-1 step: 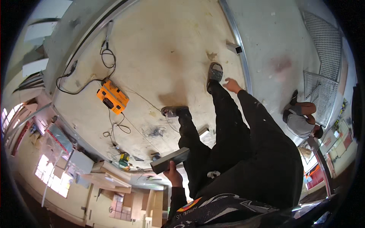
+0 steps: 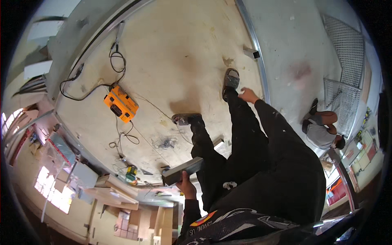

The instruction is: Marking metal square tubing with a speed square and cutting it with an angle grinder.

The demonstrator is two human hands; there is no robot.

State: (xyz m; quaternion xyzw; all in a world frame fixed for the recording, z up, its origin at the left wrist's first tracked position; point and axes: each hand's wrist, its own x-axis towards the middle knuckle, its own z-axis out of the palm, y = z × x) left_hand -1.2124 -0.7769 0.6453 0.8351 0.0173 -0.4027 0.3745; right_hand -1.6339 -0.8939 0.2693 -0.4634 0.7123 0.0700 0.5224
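Observation:
My left hand (image 2: 187,188) is closed round a short length of grey square metal tube (image 2: 183,170), held slantwise at my left thigh. My right hand (image 2: 248,95) is beside my right shin, close to a long metal bar (image 2: 261,65). Its fingers look a little bent and apart, and I see nothing held in them. Another short square tube (image 2: 250,52) lies against that bar, its dark hollow end facing right. Between my legs a further small tube piece (image 2: 219,143) shows, partly hidden by my leg.
An orange power unit (image 2: 121,104) with black cables rests on the floor to the left. A green-and-black power tool (image 2: 131,172) lies farther down. Metal bars edge the pale floor. At right a person (image 2: 322,132) crouches beside wire mesh panels (image 2: 345,94).
My right hand's fingers have bent in slightly from a more stretched pose. The tube in my left hand stays almost in place.

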